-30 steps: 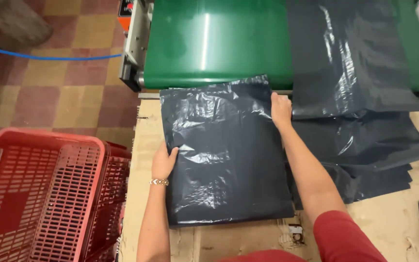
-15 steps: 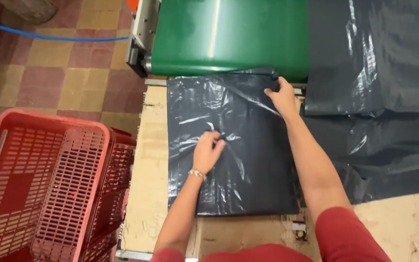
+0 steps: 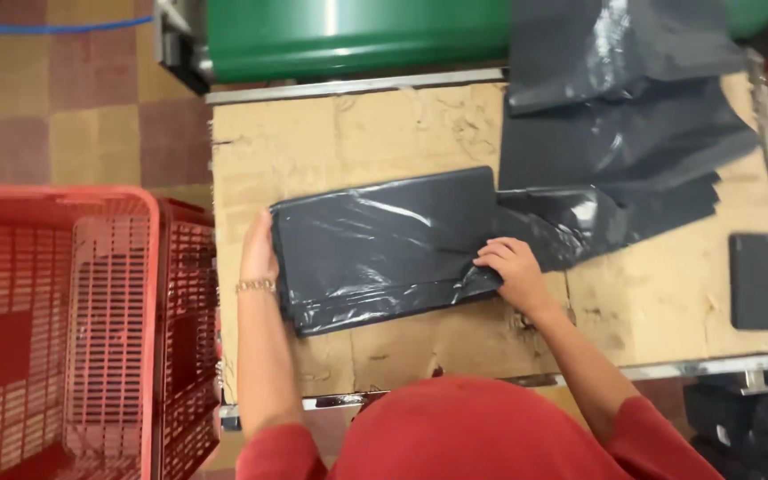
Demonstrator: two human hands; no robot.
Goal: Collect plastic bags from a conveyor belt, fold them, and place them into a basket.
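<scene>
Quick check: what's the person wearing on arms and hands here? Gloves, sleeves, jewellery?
No gloves: both hands bare. Left hand has a thin gold-coloured bracelet at the wrist. Right hand shows no jewellery. Red sleeves cover the upper arms only; forearms bare.

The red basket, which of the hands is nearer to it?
Left. The left hand sits at the folded dark bag's left edge, just beside the red basket; the right hand presses the bag's far right end.
</scene>
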